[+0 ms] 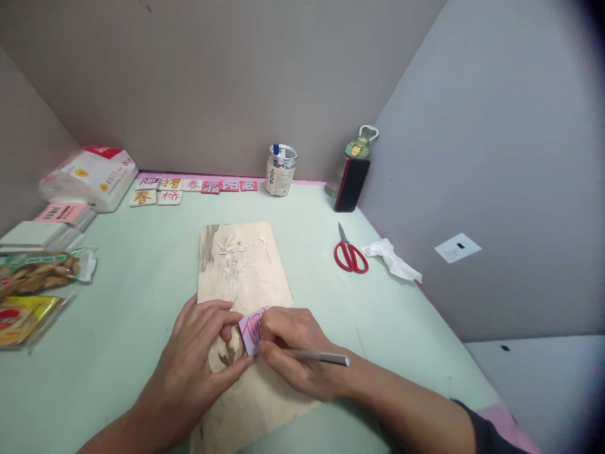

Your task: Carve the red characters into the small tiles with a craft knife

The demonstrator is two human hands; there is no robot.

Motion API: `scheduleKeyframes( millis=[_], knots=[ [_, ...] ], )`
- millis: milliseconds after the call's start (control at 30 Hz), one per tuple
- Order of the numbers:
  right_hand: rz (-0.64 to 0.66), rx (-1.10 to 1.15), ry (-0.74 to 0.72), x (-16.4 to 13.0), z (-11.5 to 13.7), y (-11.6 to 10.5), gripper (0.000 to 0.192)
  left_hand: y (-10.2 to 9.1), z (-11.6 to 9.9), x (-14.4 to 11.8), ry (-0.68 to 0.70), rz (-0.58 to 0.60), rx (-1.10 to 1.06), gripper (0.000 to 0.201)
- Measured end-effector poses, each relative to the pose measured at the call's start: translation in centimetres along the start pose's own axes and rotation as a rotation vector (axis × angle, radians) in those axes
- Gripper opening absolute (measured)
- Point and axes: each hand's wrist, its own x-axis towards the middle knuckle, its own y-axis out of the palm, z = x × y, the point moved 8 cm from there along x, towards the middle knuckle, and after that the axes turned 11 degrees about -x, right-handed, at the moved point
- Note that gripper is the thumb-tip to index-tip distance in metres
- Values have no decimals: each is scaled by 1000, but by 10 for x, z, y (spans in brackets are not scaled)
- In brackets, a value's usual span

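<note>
My left hand (201, 347) grips a small purple square tile (250, 343) by its left side, with thumb and fingers bent round its edges. Red character strokes mark the tile's face. In my right hand (297, 350) is a slim silver pen-shaped tool (326, 358), its back end pointing right. My right fingers hide its tip and cover the tile's right part. Both hands rest over a pale wooden board (250, 280) with a brown stain beneath my left fingers. Thin light shavings (231, 249) lie on the board's far half.
Red-handled scissors (350, 255), crumpled tissue (392, 258), a phone (352, 185) and a green-lidded bottle (358, 150) stand or lie right. A jar of pens (280, 176) and several lettered tiles (193, 185) line the back. Tissue packs (89, 180) and bagged items (40, 271) sit left.
</note>
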Motion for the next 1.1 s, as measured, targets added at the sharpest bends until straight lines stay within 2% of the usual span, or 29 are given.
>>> scheduleKeyframes(
  millis=[167, 400, 500, 567, 633, 767, 1100],
  knots=[
    [12, -36, 20, -1, -3, -1, 20, -7, 2, -1, 40, -45, 15, 30],
    [-7, -50, 121, -3, -13, -4, 14, -13, 5, 0, 63, -60, 4, 25],
    [-25, -28, 173, -3, -14, -5, 15, -9, 3, 2, 57, -15, 31, 45],
    [-38, -28, 201, -3, -15, -5, 17, -5, 1, 2, 67, 28, 47, 52],
    [-68, -29, 225, -3, -17, -5, 18, -4, 0, 1, 67, 44, 49, 51],
    [-106, -5, 259, -4, -23, -3, 18, -10, 5, -1, 36, -12, 60, 46],
    [-82, 86, 314, -7, -32, 7, 19, -7, 4, -4, 35, -10, 27, 65]
  ],
)
